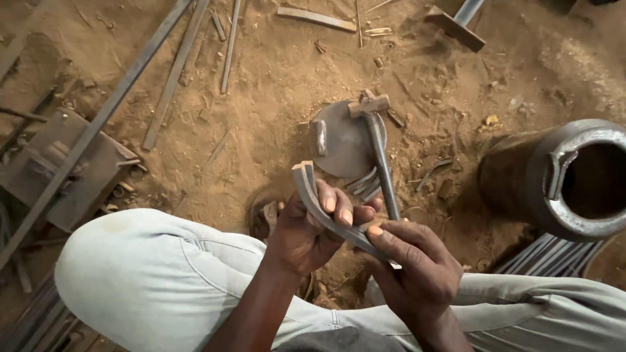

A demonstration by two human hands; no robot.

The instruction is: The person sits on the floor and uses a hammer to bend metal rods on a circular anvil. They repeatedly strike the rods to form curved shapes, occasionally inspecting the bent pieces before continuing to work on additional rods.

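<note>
The open room is narrow: bare sandy floor [274, 85] shows above the hands, but it is hemmed on every side. To the left run long flat steel bars [124, 85] laid slantwise, with a dark metal block [72, 166] beside them; to the right stands a rusty metal drum [561, 179], its rim close to the person's right knee, and a bundle of thin rods [548, 257] lies just under it. Straight ahead a round steel plate [345, 143] sits in the dirt with a hammer [378, 150] resting across it — head on the plate's far edge, handle pointing back toward the hands. A few short curved strips [365, 182] lie at the plate's near edge.

Between the knees (pale trousers fill the lower frame) both hands hold a pair of curved flat metal strips [319, 199], stacked together and bent into a hook shape, the curled end up and to the left, above the floor and just short of the plate. The left hand [306, 234] comes up from below, wrist bent, its grip clenched around the middle of the strips with fingertips [336, 202] over the top edge. The right hand [417, 267] reaches in from the right, palm down — its grip pinches the lower end, thumb [381, 234] lying along the metal.
</note>
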